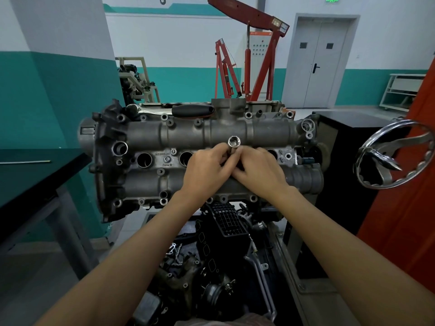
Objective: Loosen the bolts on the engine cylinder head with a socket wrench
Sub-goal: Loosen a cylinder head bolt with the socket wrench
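The grey engine cylinder head [164, 135] lies across the middle of the head view, with several bolts and round plug wells along its top. A chrome socket [234, 143] stands upright over the middle row, its open end facing up. My left hand [204, 168] and my right hand [259, 170] both pinch the socket's shaft from either side. What the socket's lower end sits on is hidden by my fingers. A wrench with a black handle [193, 110] rests on the far edge of the head.
A chrome handwheel [395, 154] juts out at the right by a black stand and an orange panel. A dark workbench [35, 175] is at the left. A red engine hoist [259, 57] stands behind. Engine parts and hoses hang below the head.
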The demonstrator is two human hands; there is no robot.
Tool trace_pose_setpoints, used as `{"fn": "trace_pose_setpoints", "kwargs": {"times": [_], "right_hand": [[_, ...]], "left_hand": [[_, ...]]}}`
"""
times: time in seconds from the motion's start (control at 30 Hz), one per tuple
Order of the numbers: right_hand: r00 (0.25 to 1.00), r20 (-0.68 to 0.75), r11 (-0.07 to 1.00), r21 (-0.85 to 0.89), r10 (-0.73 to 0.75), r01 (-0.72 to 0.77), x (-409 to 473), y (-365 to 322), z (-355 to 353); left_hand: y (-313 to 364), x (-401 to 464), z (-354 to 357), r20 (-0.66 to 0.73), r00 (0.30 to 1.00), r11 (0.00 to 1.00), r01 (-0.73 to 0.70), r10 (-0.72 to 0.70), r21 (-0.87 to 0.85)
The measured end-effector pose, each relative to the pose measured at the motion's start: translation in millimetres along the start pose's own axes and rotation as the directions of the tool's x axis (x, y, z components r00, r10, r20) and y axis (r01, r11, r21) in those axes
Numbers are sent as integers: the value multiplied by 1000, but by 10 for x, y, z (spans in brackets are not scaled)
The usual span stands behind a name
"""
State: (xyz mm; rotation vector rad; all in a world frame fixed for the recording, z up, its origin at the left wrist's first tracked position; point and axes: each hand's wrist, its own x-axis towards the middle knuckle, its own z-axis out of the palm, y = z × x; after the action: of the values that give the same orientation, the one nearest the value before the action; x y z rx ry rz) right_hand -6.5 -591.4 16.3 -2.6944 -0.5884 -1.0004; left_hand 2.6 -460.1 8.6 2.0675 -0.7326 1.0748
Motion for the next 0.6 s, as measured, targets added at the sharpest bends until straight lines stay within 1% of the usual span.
{"fn": "trace_pose_setpoints", "kwargs": {"times": [0.1,0.3,0.47,0.6], "right_hand": [[1000,-28,1000,15,2,-2,-16,-20,-27],[1000,14,998,-62,-28,29,-16,-7,-17],[999,35,1000,16,25,-25,-3,3,3],[1000,14,1000,19,22,-23,-4,1,1]], "left_hand": [[-16,5,8,12,1000,1000,6,-6,-15],[-10,5,13,32,999,1000,8,-8,-7],[-18,1,25,35,999,999,40,-40,-11],[-35,-4,15,19,1000,1000,7,-7,8]]}}
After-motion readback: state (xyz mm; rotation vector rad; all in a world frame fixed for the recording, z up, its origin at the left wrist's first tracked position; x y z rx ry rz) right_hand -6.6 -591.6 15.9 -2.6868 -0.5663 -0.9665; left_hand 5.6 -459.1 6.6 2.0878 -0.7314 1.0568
